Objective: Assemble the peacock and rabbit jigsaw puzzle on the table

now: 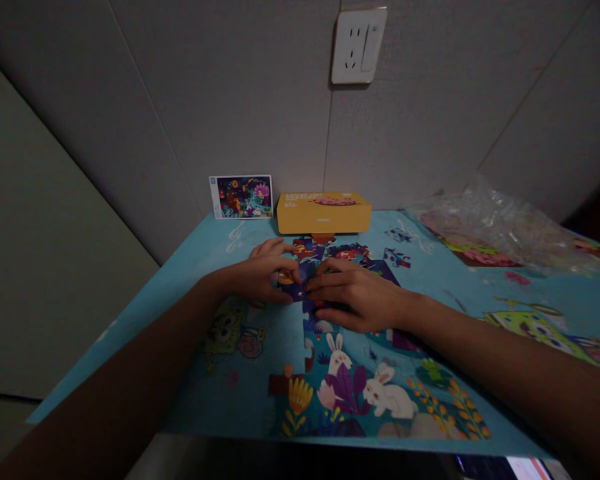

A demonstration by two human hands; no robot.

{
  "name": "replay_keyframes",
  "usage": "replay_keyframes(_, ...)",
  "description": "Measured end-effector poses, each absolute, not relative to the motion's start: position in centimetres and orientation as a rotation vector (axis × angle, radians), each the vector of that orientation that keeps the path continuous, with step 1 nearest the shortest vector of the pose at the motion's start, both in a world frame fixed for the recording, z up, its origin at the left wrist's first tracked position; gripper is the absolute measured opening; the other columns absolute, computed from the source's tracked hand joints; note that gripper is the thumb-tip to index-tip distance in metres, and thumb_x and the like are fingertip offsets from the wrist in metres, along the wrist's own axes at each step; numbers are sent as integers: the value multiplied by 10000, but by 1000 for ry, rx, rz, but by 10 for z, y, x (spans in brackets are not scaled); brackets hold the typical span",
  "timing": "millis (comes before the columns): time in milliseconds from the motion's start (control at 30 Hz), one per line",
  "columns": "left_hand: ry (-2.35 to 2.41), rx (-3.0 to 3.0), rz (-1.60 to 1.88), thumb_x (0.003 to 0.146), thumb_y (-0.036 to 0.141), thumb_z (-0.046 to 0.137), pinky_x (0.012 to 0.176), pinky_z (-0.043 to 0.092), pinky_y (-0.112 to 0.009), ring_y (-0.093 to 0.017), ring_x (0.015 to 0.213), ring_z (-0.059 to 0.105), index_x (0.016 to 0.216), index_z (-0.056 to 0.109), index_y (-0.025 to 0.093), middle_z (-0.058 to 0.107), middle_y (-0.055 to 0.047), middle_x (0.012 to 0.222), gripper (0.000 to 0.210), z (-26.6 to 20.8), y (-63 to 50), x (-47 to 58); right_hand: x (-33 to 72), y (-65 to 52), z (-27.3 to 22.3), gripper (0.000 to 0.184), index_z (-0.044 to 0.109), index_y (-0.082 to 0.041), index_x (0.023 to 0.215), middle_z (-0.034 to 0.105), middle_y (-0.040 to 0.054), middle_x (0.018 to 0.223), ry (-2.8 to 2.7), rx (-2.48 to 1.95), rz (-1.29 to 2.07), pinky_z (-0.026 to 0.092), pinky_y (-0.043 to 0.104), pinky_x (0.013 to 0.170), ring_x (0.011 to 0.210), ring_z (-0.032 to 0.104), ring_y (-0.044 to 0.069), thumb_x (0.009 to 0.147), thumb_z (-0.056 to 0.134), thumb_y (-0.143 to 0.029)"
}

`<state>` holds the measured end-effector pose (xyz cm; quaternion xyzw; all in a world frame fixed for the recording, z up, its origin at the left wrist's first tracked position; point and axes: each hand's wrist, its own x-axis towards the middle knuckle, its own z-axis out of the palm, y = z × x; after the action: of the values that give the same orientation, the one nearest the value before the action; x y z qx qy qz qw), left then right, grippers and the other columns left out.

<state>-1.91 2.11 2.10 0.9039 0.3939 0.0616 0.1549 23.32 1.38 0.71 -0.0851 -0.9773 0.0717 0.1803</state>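
A partly joined jigsaw puzzle [350,393] lies on the table, with white rabbits, flowers and purple leaves at its near end. My left hand [265,272] pinches a dark blue puzzle piece [294,291] with an orange patch at the puzzle's left side. Opposite it, my right hand [353,293] rests on the joined part, fingers stretched and slightly bent, thumb apart. Its fingertips come close to the piece; whether they touch it I cannot tell. My right hand covers the middle of the puzzle. Beyond my hands lie pieces with a red figure [347,253].
Against the wall stand a picture card [245,198] and a yellow box [324,213]. Loose puzzle pieces [397,258] lie right of the puzzle. Clear plastic wrapping [505,223] covers printed sheets at the right. A lit phone [525,468] shows below the table's [180,267] near edge.
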Motion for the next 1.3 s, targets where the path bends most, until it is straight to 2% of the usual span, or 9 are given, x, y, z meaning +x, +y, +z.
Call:
replay_keyframes(167,1148,2581,180,701,463,762,1106,142,-635,-408,1423,121,1007,693,286,331,-70,1495,361,21,21,-19,233,13,6,331,665,-137,1149,671,92,1185,-2768,-214,214,389,418,959,1086,505,246,928,529,-342)
replay_keyframes(400,1135,2586,202,734,410,732,1101,136,-645,-397,1414,159,991,698,287,364,-60,1481,287,18,24,-19,232,14,4,376,634,-148,1218,646,77,1240,-2768,-230,223,378,415,982,1146,467,243,921,541,-359)
replay_keyframes(967,1115,2608,199,731,401,735,1101,179,-622,-392,1400,185,957,678,254,368,-64,1479,276,19,25,-20,227,12,10,300,630,-151,1175,659,79,1207,-2781,-282,205,385,418,972,1095,481,235,940,517,-299)
replay_keyframes(1300,1088,2585,172,700,314,747,1119,142,-620,-380,1410,191,1009,651,278,324,-39,1524,325,21,24,-23,228,14,11,297,640,-149,1159,651,79,1233,-2790,-303,219,404,404,941,1086,496,241,947,499,-303)
